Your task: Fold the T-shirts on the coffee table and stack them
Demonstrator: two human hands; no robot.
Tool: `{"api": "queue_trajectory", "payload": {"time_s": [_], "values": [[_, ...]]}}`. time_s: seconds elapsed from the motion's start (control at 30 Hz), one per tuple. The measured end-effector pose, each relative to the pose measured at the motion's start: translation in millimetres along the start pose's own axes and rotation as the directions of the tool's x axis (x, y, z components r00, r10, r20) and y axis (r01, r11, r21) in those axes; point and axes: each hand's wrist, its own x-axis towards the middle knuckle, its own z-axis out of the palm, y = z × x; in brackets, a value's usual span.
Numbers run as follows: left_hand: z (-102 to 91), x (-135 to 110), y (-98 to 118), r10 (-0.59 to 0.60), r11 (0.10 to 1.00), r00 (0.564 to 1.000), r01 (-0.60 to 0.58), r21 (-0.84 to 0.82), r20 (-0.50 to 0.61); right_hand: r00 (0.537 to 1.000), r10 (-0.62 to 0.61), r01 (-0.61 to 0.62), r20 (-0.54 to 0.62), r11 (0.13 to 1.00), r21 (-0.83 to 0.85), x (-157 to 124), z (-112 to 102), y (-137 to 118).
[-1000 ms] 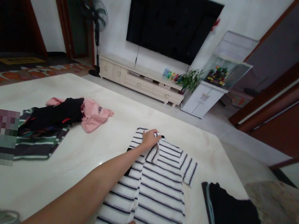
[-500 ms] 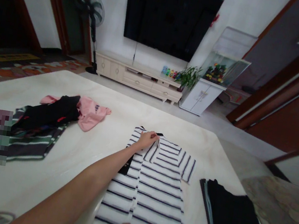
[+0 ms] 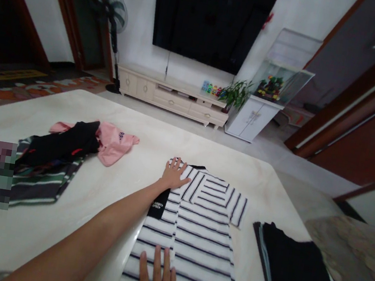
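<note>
A white shirt with dark stripes [image 3: 200, 241] lies on the pale table, its collar end away from me and one sleeve out to the right. My left hand [image 3: 173, 174] rests flat with spread fingers on the shirt's upper left, by the collar. Nearer to me, my right hand [image 3: 158, 279] lies palm down on the lower part of the shirt, fingers stretched out. A black piece with white lettering [image 3: 158, 204] shows at the shirt's left edge, partly behind my left forearm.
A heap with a pink garment [image 3: 115, 141], a black garment [image 3: 68, 139] and a striped dark one [image 3: 50, 185] lies at left. Folded dark clothes [image 3: 305, 271] are stacked at the right edge. Beyond the pale table [image 3: 134, 121] stand a TV cabinet [image 3: 169, 98] and a fan [image 3: 115, 21].
My left hand has let go of the fabric at the collar, moved slightly left and flattened. My right hand has moved up the shirt and spread its fingers.
</note>
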Motion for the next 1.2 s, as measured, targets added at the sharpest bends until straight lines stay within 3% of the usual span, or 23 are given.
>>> {"api": "queue_trajectory", "payload": {"time_s": [0.2,0.33,0.4,0.43,0.5,0.57,0.67,0.83,0.93,1.0,1.07,1.2], "values": [[-5.7,7,-2,-0.002,1.000,0.999,0.001,0.015,0.048,1.000,-0.016,0.016,0.007,1.000,-0.002,-12,0,-4],[-16.3,-2,5,0.019,0.999,0.999,-0.020,0.030,0.034,0.993,-0.115,0.105,0.036,0.970,0.218,-2,-32,25],[-19.4,-14,11,0.032,0.999,0.999,-0.032,0.015,-0.013,0.997,0.006,-0.030,0.071,0.943,0.332,15,-58,56],[-19.5,-22,13,0.040,0.999,0.999,-0.040,0.003,-0.032,0.980,0.176,-0.196,0.089,0.924,0.329,26,-71,75],[-16.6,-39,15,0.049,0.999,0.998,-0.050,-0.016,-0.037,0.908,0.405,-0.418,0.106,0.862,0.289,52,-93,116],[-11.3,-54,14,0.050,0.999,0.999,-0.051,-0.017,-0.019,0.795,0.600,-0.606,0.088,0.782,0.148,79,-103,155],[-4.9,-65,11,0.048,0.999,0.999,-0.048,-0.007,-0.021,0.682,0.728,-0.731,0.064,0.682,0.027,112,-100,198],[-4.7,-64,10,0.063,0.998,0.997,-0.064,-0.014,-0.051,0.496,0.863,-0.865,0.096,0.501,-0.025,136,-80,224],[-6.8,-64,11,0.067,0.997,0.996,-0.069,-0.029,-0.060,0.439,0.885,-0.897,0.155,0.440,0.033,140,-76,230],[-8.6,-66,11,0.071,0.996,0.996,-0.075,-0.056,-0.059,0.444,0.876,-0.896,0.188,0.432,0.100,144,-78,233],[-10.9,-67,11,0.078,0.991,0.995,-0.084,-0.109,-0.059,0.484,0.855,-0.873,0.187,0.455,0.179,149,-83,232],[-15.2,-68,8,0.054,0.955,0.993,-0.081,-0.285,-0.102,0.648,0.761,-0.725,0.030,0.604,0.331,172,-91,209]]}}
